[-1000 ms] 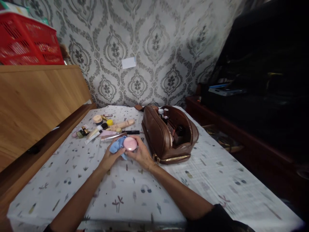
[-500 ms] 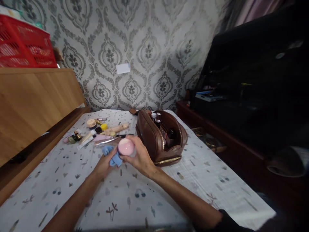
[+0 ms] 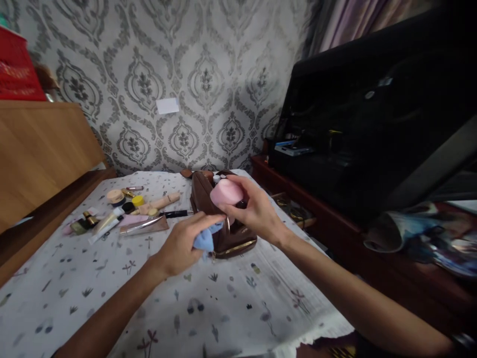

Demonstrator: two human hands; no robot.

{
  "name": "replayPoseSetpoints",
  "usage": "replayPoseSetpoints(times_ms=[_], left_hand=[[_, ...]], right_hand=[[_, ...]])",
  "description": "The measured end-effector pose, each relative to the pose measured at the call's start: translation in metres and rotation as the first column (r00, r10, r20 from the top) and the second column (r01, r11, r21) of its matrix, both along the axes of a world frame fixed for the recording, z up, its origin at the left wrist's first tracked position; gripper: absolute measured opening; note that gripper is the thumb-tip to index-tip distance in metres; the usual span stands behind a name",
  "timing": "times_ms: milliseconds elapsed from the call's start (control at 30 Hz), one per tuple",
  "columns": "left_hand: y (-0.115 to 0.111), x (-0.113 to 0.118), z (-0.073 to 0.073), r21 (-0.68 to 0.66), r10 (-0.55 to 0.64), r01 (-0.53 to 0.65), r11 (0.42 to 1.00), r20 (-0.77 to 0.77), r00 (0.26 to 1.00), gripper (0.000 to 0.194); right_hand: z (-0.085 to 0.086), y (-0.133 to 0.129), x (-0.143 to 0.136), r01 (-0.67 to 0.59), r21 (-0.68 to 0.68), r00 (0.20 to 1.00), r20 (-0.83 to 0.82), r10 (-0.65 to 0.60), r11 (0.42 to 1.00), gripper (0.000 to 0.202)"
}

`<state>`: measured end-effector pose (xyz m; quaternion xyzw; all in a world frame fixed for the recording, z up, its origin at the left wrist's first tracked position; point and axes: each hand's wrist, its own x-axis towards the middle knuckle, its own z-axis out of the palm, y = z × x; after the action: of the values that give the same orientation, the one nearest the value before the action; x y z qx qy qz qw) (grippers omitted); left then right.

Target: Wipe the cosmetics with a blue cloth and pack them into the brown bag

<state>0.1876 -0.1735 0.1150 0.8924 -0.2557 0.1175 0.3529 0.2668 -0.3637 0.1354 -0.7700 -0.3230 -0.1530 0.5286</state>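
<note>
A pink-lidded jar (image 3: 225, 192) is gripped between the thumb and fingers of my right hand (image 3: 259, 211), over the opening of the brown toiletry bag (image 3: 203, 191). My left hand (image 3: 186, 241) is closed on a blue cloth (image 3: 204, 239) at the bag's near left side. The bag stands unzipped, with a few bottle caps (image 3: 219, 177) showing at its far end; the jar and my right hand hide most of its inside.
Left of the bag lie a tan tube (image 3: 164, 200), a yellow-lidded pot (image 3: 138, 201), a cream jar (image 3: 116, 197), a silvery tube (image 3: 145, 226) and several other cosmetics. A wooden headboard (image 3: 44, 154) borders the left; a large black screen (image 3: 354, 109) stands right.
My right hand has carried the jar from beside the cloth to above the bag. My left hand with the cloth has shifted right, nearer the bag. The view has turned right.
</note>
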Motion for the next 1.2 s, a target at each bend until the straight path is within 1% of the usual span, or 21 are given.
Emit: replayPoseSetpoints(times_ms=[33,67,100,133,167,233,300,400,533,600,667,700,833,933,1000,1100,1200], left_hand=[[-0.005,-0.001,-0.001,0.169,0.023,-0.025,0.985,0.012,1.0,0.067],[-0.01,-0.002,-0.003,0.318,0.06,-0.062,0.946,0.015,0.998,0.076],[-0.014,-0.003,-0.007,0.436,0.099,-0.095,0.895,0.014,0.995,0.083],[-0.016,-0.004,-0.011,0.521,0.13,-0.115,0.846,0.009,0.992,0.087],[-0.018,-0.004,-0.015,0.579,0.149,-0.122,0.806,0.001,0.989,0.09],[-0.02,-0.004,-0.023,0.636,0.163,-0.116,0.763,-0.016,0.986,0.092],[-0.02,-0.003,-0.029,0.654,0.158,-0.104,0.749,-0.023,0.987,0.092],[-0.02,0.0,-0.034,0.644,0.137,-0.099,0.758,-0.009,0.991,0.088],[-0.02,0.002,-0.038,0.638,0.129,-0.102,0.763,0.003,0.992,0.084],[-0.02,0.002,-0.038,0.647,0.133,-0.103,0.756,0.002,0.991,0.084],[-0.02,0.002,-0.04,0.652,0.14,-0.11,0.75,0.006,0.99,0.084],[-0.02,0.002,-0.041,0.654,0.145,-0.117,0.747,0.011,0.989,0.084],[-0.021,0.001,-0.049,0.658,0.144,-0.143,0.74,0.052,0.988,0.088],[-0.02,0.001,-0.053,0.654,0.138,-0.148,0.742,0.067,0.988,0.089],[-0.02,0.001,-0.054,0.649,0.137,-0.144,0.747,0.061,0.989,0.09],[-0.02,0.002,-0.053,0.647,0.137,-0.129,0.752,0.039,0.99,0.092],[-0.021,0.002,-0.052,0.651,0.139,-0.11,0.751,0.008,0.99,0.09]], right_hand=[[0.0,-0.006,0.003,0.032,-0.043,0.999,-0.001,-0.032,0.999,0.061],[-0.001,-0.011,0.006,0.061,-0.091,0.998,0.005,-0.06,0.994,0.061],[-0.001,-0.015,0.008,0.083,-0.14,0.997,0.016,-0.081,0.987,0.061],[-0.001,-0.018,0.01,0.099,-0.191,0.995,0.031,-0.095,0.977,0.06],[0.0,-0.021,0.011,0.11,-0.244,0.994,0.044,-0.102,0.964,0.058],[0.003,-0.024,0.012,0.125,-0.36,0.992,0.049,-0.115,0.924,0.051],[0.008,-0.025,0.014,0.148,-0.477,0.987,0.02,-0.157,0.867,0.045],[0.017,-0.025,0.016,0.148,-0.627,0.977,-0.029,-0.213,0.765,0.042],[0.029,-0.022,0.016,0.132,-0.744,0.974,-0.025,-0.225,0.655,0.038],[0.033,-0.02,0.015,0.136,-0.799,0.97,-0.014,-0.244,0.586,0.036],[0.034,-0.019,0.014,0.136,-0.845,0.968,0.002,-0.252,0.517,0.032],[0.032,-0.019,0.013,0.137,-0.859,0.971,0.017,-0.24,0.493,0.031],[0.024,-0.022,0.012,0.15,-0.891,0.985,0.099,-0.139,0.429,0.031],[0.022,-0.02,0.008,0.15,-0.925,0.988,0.129,-0.083,0.35,0.032],[0.024,-0.015,0.005,0.159,-0.942,0.987,0.154,-0.04,0.295,0.034],[0.025,-0.006,0.001,0.196,-0.955,0.977,0.21,0.045,0.222,0.033],[0.023,0.002,0.004,0.164,-0.974,0.975,0.184,0.125,0.156,0.028]])
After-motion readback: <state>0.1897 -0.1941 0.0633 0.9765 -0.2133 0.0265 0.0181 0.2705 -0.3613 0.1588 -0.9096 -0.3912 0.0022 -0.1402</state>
